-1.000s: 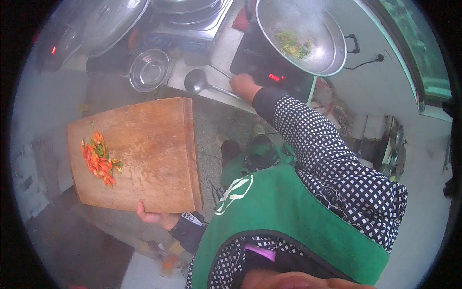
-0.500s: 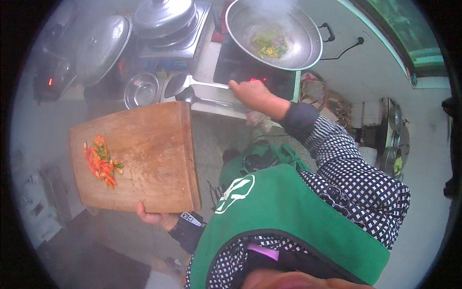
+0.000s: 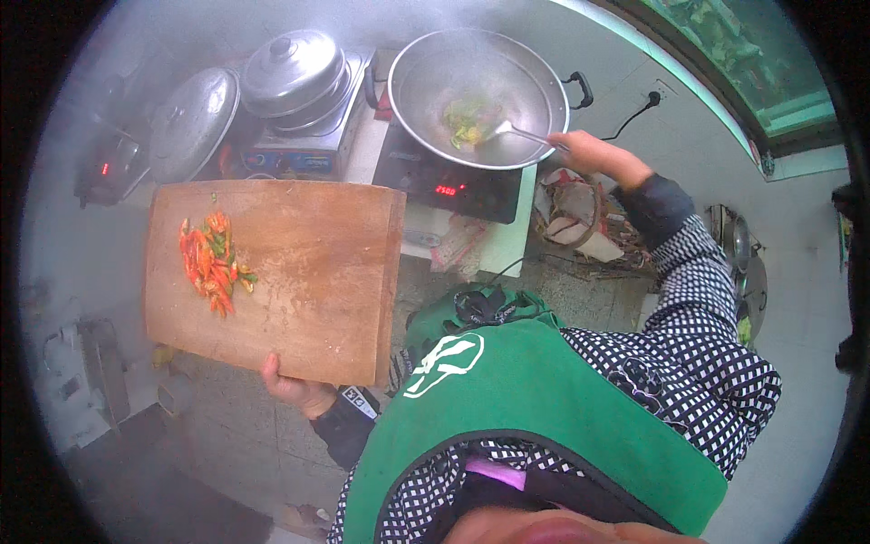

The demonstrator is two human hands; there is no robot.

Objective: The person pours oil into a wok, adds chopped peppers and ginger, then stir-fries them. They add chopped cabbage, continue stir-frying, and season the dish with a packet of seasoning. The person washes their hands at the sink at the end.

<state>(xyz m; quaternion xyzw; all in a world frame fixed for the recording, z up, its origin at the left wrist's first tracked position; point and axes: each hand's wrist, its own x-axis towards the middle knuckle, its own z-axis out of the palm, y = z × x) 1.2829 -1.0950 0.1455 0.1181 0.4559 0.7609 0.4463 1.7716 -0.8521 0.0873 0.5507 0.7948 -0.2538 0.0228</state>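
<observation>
My left hand [image 3: 294, 388] grips the near edge of a thick wooden cutting board [image 3: 308, 281], thumb on top and the other fingers hidden beneath. Toward the board's left lies a small heap of chopped red and green peppers [image 3: 210, 263]. My right hand [image 3: 594, 154] is closed round the handle of a metal spatula [image 3: 524, 134]. Its blade reaches into a wide steaming wok [image 3: 535, 86] and touches or nearly touches the green pieces of food [image 3: 464, 122] at the bottom.
Under the wok sits a black induction cooker [image 3: 408, 177] with a lit red display. A lidded metal pot [image 3: 294, 72] stands on a steel cooker to its left, beside a large round lid [image 3: 195, 122]. A basket of scraps [image 3: 571, 208] is right of the counter.
My right hand has lifted the spatula off the counter and carried it right, into the wok. The board in my left hand has shifted slightly right and now hides the metal bowl.
</observation>
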